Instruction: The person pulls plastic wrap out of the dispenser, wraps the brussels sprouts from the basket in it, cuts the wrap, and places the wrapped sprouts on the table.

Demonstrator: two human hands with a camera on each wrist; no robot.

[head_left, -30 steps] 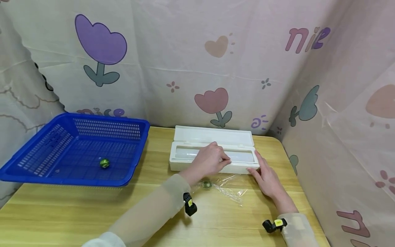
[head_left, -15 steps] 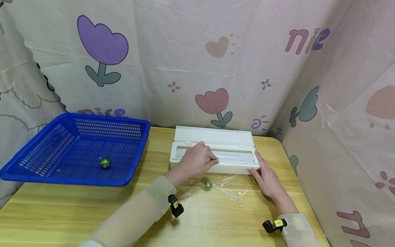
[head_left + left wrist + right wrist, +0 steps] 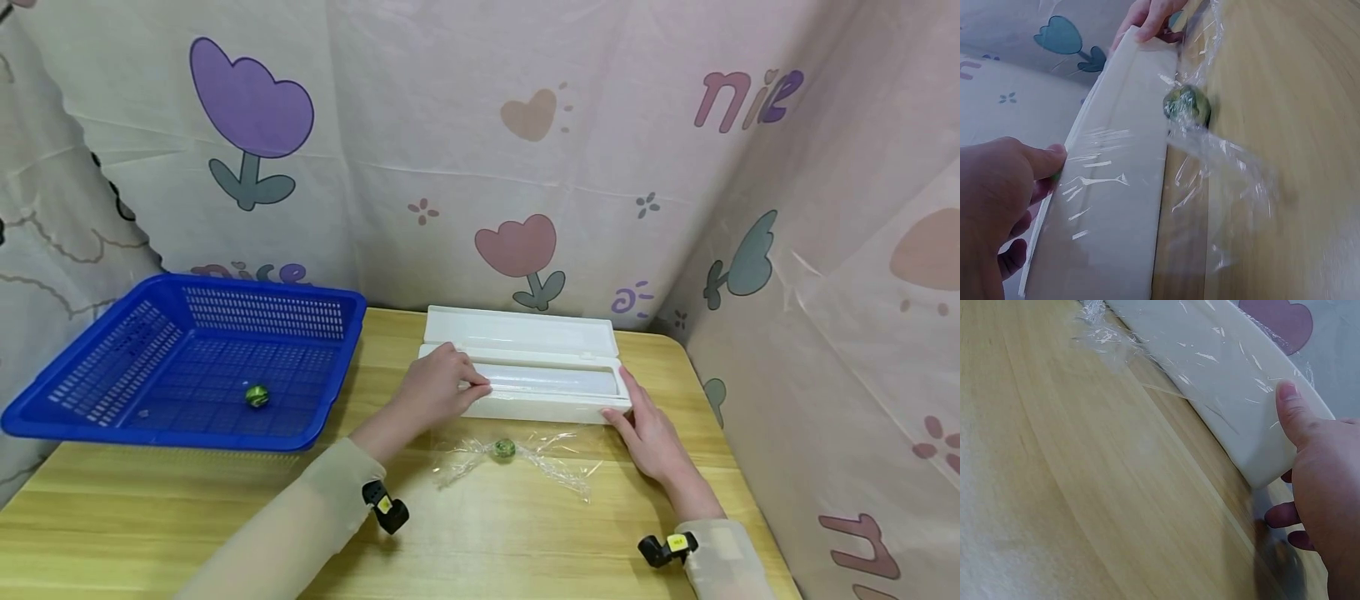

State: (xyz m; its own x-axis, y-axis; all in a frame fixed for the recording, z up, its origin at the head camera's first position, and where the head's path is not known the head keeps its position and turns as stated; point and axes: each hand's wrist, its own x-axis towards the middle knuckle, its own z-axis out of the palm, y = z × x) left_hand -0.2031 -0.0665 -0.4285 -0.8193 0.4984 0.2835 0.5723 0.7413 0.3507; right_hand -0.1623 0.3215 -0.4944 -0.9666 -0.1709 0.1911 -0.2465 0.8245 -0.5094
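A white cling film dispenser (image 3: pixel 555 407) lies on the table with its lid (image 3: pixel 525 331) raised and a film roll (image 3: pixel 555 381) inside. My left hand (image 3: pixel 431 387) pinches a small slide cutter on the dispenser's front edge, near the left end; only a green bit of the cutter (image 3: pixel 1056 175) shows beneath the thumb. My right hand (image 3: pixel 651 433) grips the dispenser's right end, its thumb (image 3: pixel 1292 403) on the front face. Clear film (image 3: pixel 558 468) hangs from the front onto the table, bunched at both sides of a green patterned ball (image 3: pixel 503 449) that it covers.
A blue plastic basket (image 3: pixel 330 375) stands at the left, holding another green ball (image 3: pixel 257 396). Behind the wooden table (image 3: pixel 480 542) hangs a printed curtain (image 3: pixel 390 108), which also runs along the right side.
My left hand has slid leftward along the dispenser's front edge, from right of its middle to near the left end. The right hand has stayed on the right end.
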